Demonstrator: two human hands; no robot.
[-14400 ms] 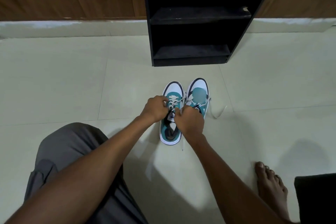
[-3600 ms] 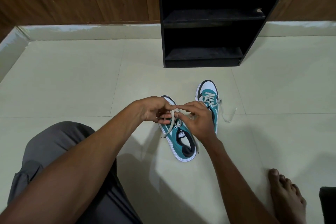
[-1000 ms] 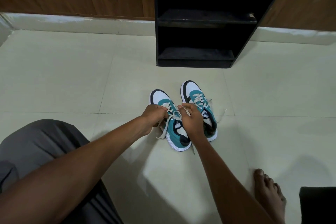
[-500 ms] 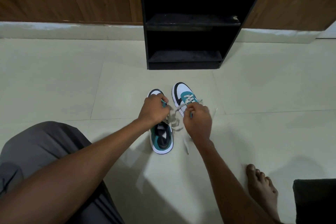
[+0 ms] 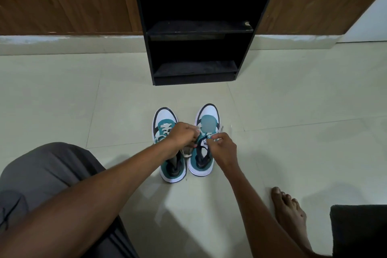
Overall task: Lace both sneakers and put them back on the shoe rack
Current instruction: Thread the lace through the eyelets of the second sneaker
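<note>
Two teal, white and black sneakers stand side by side on the tiled floor, toes pointing at the rack. The left sneaker has white laces through its eyelets. Over the right sneaker both hands work at the tongue. My left hand is closed, pinching a white lace end at that shoe's left side. My right hand pinches the lace at its right side. A loose lace end hangs between the shoes. The black shoe rack stands ahead with bare shelves.
A wooden wall with a pale skirting runs behind the rack. My grey-clad knee fills the lower left and my bare foot rests at lower right beside a dark object in the corner.
Both hands have shifted from the left sneaker's laces onto the right sneaker. The two shoes now stand parallel and closer to me.
</note>
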